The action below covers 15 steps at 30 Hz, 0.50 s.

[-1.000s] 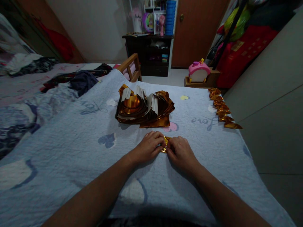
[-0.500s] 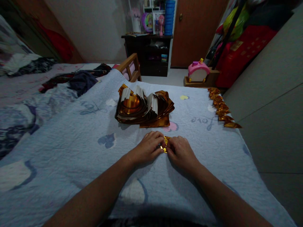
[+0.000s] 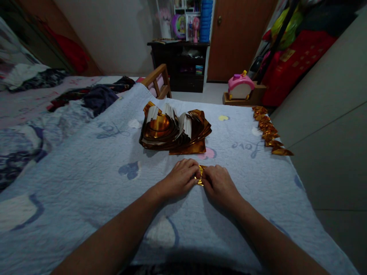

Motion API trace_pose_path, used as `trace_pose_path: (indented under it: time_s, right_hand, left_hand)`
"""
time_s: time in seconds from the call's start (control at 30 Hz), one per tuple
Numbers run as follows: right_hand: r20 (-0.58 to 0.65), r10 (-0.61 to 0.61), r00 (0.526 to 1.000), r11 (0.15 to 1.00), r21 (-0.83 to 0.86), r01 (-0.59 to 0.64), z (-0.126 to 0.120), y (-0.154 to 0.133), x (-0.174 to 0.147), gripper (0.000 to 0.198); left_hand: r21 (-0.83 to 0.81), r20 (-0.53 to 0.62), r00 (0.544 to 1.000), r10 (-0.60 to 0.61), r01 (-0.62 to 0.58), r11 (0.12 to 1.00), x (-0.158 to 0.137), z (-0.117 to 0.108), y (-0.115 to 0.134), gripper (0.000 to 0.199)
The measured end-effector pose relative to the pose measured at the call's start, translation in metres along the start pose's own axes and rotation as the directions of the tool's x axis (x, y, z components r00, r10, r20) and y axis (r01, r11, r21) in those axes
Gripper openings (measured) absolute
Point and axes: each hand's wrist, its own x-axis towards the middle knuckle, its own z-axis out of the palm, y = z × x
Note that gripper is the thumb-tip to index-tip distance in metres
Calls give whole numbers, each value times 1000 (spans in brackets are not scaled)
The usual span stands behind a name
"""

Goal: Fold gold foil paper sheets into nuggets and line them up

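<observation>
A small piece of shiny gold foil paper [image 3: 201,179] lies low over the bed cover, gripped from both sides. My left hand [image 3: 183,176] has its fingers curled on the paper's left side. From the right, my right hand [image 3: 220,182] pinches the same piece, its thumb and fingers closed on it. Much of the paper is hidden under the fingers. Just beyond my hands sits a thick stack of gold foil paper [image 3: 187,146], its sheets curled over and showing white backs. Several folded gold foil pieces [image 3: 269,131] stand in a row at the right edge.
The light blue patterned bed cover [image 3: 94,179] spreads under everything. Rumpled dark clothes [image 3: 100,98] lie at the left. Beyond the far edge are a wooden rail [image 3: 156,78], a dark cabinet [image 3: 179,65] and a pink toy [image 3: 241,87]. A pale panel [image 3: 327,110] borders the right side.
Both hands keep almost the same place and hold on the foil paper. The fingers have shifted only slightly around it.
</observation>
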Motion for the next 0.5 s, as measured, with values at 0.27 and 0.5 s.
trace_pose_path:
  time_s: [0.27, 0.5]
  right_hand:
    - [1, 14, 1000, 1000, 13, -14, -4, -5, -1, 5]
    - [-14, 21, 1000, 1000, 21, -20, -3, -2, -4, 4]
  left_hand:
    - [-26, 6, 1000, 4, -4, 1000, 0, -1, -1, 5]
    - [-28, 9, 1000, -4, 4, 1000, 0, -1, 0, 6]
